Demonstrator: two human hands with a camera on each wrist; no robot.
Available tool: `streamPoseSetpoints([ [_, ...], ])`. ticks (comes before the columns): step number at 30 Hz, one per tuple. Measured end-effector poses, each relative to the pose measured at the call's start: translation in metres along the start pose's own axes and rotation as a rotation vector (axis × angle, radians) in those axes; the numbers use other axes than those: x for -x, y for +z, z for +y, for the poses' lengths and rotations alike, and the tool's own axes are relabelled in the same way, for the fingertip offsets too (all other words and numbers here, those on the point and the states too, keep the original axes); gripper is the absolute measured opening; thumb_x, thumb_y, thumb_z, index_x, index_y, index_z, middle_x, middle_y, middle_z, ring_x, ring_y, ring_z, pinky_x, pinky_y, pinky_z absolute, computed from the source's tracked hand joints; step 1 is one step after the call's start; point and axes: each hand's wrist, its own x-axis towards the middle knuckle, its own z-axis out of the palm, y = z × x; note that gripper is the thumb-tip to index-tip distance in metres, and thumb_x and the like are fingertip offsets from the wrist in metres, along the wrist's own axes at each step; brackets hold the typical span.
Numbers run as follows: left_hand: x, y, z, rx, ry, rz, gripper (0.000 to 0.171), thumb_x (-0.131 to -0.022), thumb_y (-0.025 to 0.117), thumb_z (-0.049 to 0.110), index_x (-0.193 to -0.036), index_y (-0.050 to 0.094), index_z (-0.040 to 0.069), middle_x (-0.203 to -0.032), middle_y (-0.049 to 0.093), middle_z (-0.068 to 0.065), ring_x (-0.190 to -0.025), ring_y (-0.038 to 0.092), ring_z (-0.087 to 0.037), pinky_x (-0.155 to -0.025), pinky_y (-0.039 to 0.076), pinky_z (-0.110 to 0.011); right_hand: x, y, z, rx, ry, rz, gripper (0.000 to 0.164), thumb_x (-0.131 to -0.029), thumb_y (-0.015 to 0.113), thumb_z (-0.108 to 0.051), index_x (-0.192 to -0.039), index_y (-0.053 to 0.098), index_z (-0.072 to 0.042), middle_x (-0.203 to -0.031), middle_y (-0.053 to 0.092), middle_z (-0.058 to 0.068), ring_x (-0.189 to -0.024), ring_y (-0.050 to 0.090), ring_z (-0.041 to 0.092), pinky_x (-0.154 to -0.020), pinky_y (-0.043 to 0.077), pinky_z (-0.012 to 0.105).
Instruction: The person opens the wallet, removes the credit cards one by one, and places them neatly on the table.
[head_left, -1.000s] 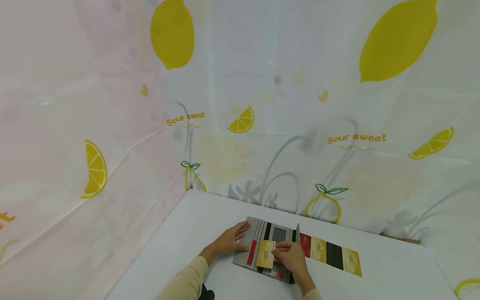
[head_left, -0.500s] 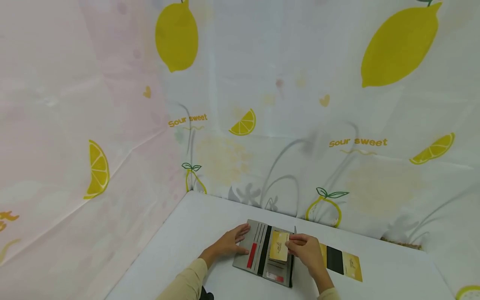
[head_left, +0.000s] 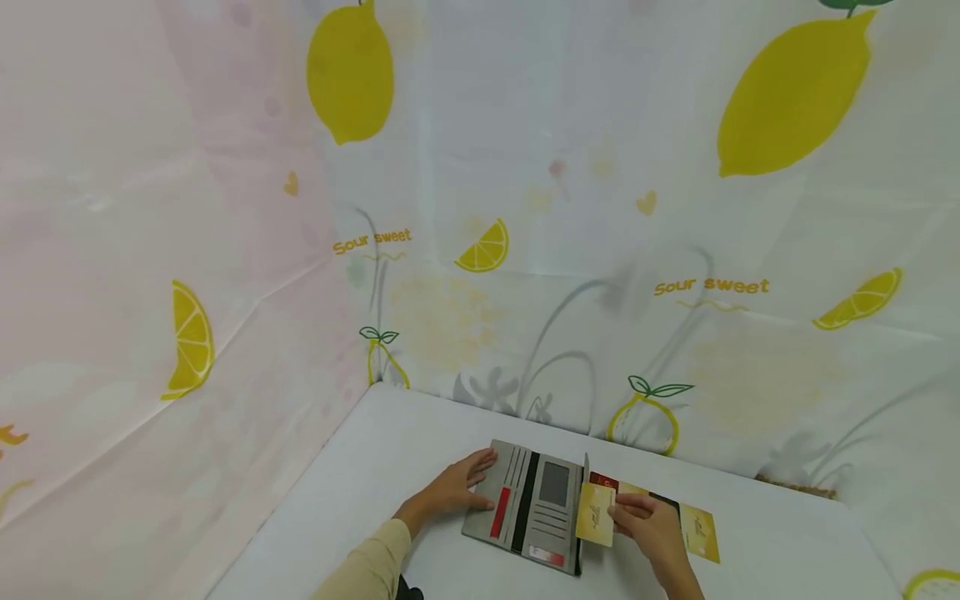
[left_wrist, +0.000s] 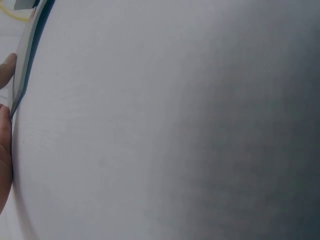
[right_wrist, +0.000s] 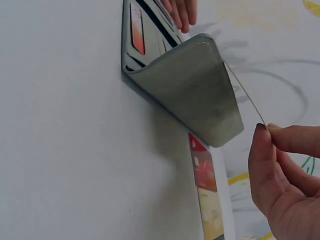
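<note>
A grey wallet point(head_left: 551, 521) lies open on the white table, with card slots, a dark window and a red card in its left side. My left hand point(head_left: 452, 485) rests on its left edge, fingers extended. Between thumb and fingers, my right hand point(head_left: 651, 527) pinches a gold card point(head_left: 596, 514) by its right edge. That card is raised beside the wallet's right flap point(right_wrist: 190, 90), which stands up tilted in the right wrist view. There the pinched card shows only edge-on, partly behind the flap. Just a bit of the left hand appears in the left wrist view.
To the wallet's right, several cards lie in a row: a red card point(right_wrist: 202, 162), a gold one, a black one and another gold card point(head_left: 701, 533). The right hand partly covers them in the head view. A lemon-print sheet point(head_left: 570, 333) hangs behind the table point(head_left: 420, 417).
My right hand has carried the gold card rightward, from over the wallet's inner slots to past its right flap. The wallet and left hand stay about where they were.
</note>
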Motion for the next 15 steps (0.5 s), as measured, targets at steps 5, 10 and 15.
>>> streamPoseSetpoints([
  [5,0.003,0.000,-0.004,0.010,-0.003,0.004,0.094,-0.078,0.080,0.000,-0.152,0.022,-0.003,-0.155,0.031,-0.019,-0.141,0.031,-0.033,-0.113,0.035,-0.034,0.001,-0.007,0.013,-0.018,0.051,0.001,0.035,-0.085,0.074,-0.002,-0.111,0.059,0.017,-0.087,0.071,0.011,-0.076,0.068,0.017,-0.067,0.062,0.032],
  [10,0.002,0.001,-0.005,0.001,-0.009,0.011,0.095,-0.077,0.081,0.001,-0.152,0.023,-0.003,-0.154,0.032,-0.019,-0.140,0.033,-0.035,-0.112,0.036,-0.035,-0.002,-0.013,0.021,-0.050,0.064,0.013,0.039,-0.084,0.075,-0.004,-0.112,0.059,0.017,-0.089,0.071,0.012,-0.077,0.067,0.016,-0.068,0.062,0.032],
  [15,-0.002,0.001,-0.005,0.002,-0.024,0.011,0.095,-0.077,0.081,0.001,-0.153,0.023,0.000,-0.155,0.032,-0.016,-0.141,0.033,-0.030,-0.112,0.036,-0.030,-0.006,-0.018,0.028,0.011,0.066,0.022,0.035,-0.083,0.075,-0.003,-0.109,0.061,0.016,-0.087,0.071,0.013,-0.075,0.067,0.016,-0.066,0.062,0.032],
])
